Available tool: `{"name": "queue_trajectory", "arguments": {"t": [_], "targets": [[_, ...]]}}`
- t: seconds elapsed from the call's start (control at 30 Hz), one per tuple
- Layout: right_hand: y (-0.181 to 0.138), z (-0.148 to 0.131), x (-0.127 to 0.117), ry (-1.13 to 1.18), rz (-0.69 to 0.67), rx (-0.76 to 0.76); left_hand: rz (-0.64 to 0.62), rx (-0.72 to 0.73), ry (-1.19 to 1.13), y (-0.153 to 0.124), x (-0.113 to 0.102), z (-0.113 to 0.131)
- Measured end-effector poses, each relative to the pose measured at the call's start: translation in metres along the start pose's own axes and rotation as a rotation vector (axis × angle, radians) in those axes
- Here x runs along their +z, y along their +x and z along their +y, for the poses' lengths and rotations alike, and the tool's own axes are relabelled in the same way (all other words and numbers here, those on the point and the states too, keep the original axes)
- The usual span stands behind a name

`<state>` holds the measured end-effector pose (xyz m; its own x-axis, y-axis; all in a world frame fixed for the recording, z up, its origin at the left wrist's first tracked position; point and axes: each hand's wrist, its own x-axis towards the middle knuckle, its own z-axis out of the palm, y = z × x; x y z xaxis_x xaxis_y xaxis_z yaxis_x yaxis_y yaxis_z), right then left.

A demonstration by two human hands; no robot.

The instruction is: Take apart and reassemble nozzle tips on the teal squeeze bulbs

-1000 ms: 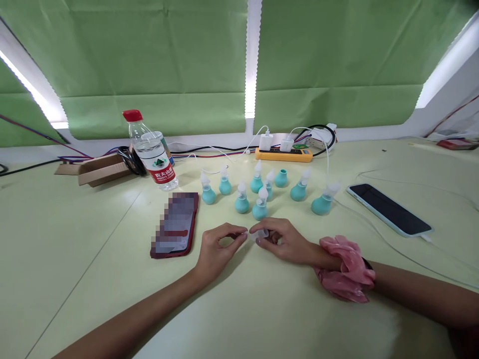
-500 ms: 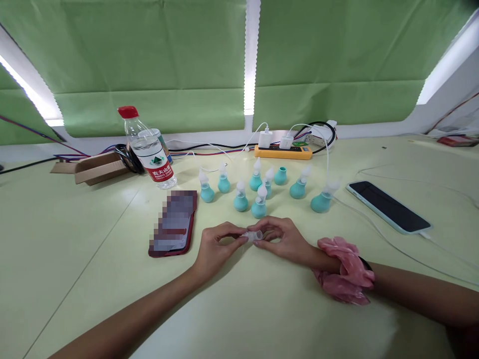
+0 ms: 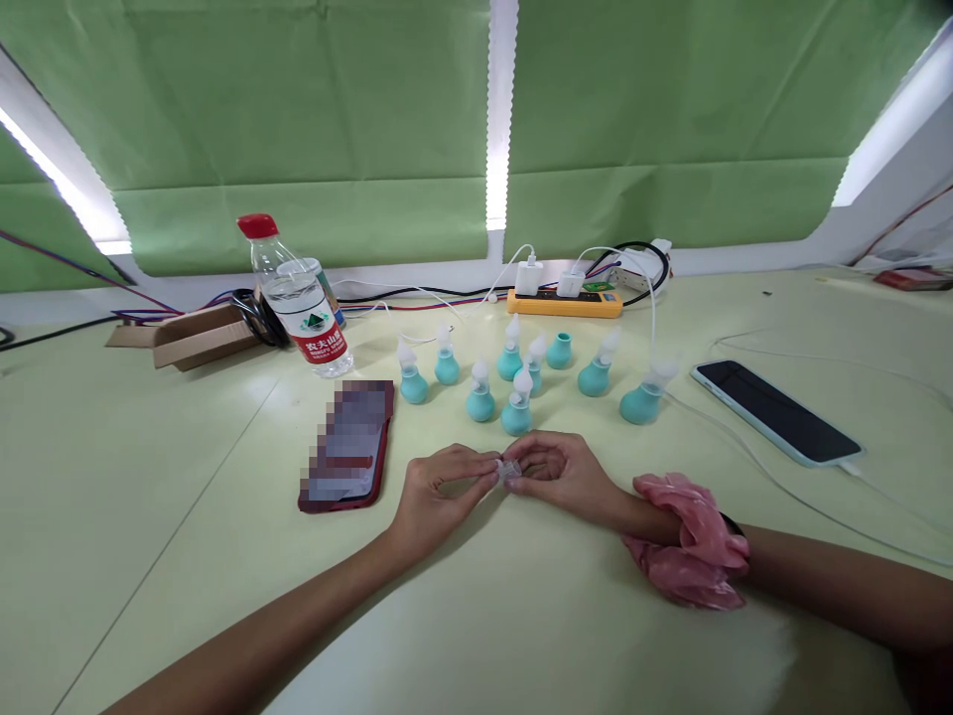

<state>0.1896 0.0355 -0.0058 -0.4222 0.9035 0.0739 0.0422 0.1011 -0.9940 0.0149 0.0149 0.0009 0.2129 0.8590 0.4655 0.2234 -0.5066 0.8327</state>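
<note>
Between my two hands, over the pale table (image 3: pixel 462 636), is a small clear plastic tube piece (image 3: pixel 508 469). My left hand (image 3: pixel 445 497) pinches its left end between thumb and fingers. My right hand (image 3: pixel 558 475) grips the other end, fingers curled round it; part of the piece is hidden by the fingertips. Just beyond stand several teal squeeze bulbs with clear tips, the nearest bulb (image 3: pixel 516 415) close to my right fingers. One teal bulb without a tip (image 3: pixel 559 352) stands among them, its mouth uncovered.
A red-cased phone (image 3: pixel 348 452) lies left of my hands, behind it a water bottle (image 3: pixel 317 333) and a cardboard box (image 3: pixel 204 343). At the back is a yellow power strip (image 3: pixel 564 303) with white chargers. A charging phone (image 3: pixel 778 415) lies right, its cable crossing the table.
My left hand has moved slightly right, closer to my right hand, and less of the clear tube piece shows between them. The bulbs stay in place.
</note>
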Motion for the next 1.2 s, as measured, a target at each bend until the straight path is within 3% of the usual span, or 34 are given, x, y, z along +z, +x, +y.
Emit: {"name": "queue_trajectory", "arguments": {"t": [0.33,0.67,0.83,0.97,1.1,1.2], "targets": [[0.000,0.001,0.000,-0.009,-0.007,-0.008,-0.018,0.005,0.073,-0.001,-0.002,-0.001],[-0.002,0.000,0.000,-0.083,0.061,-0.065,-0.025,0.170,0.089,0.001,0.000,-0.003],[-0.003,0.000,0.000,-0.077,0.097,-0.128,-0.108,0.042,0.051,0.001,-0.001,0.003],[-0.005,-0.005,0.003,-0.122,0.063,-0.205,-0.169,-0.138,-0.183,0.003,-0.004,0.007],[-0.008,-0.010,0.003,-0.273,0.026,-0.426,-0.199,-0.362,-0.424,0.005,-0.005,0.005],[-0.008,-0.011,0.002,-0.357,0.039,-0.559,-0.294,-0.443,-0.425,0.006,-0.005,0.003]]}}
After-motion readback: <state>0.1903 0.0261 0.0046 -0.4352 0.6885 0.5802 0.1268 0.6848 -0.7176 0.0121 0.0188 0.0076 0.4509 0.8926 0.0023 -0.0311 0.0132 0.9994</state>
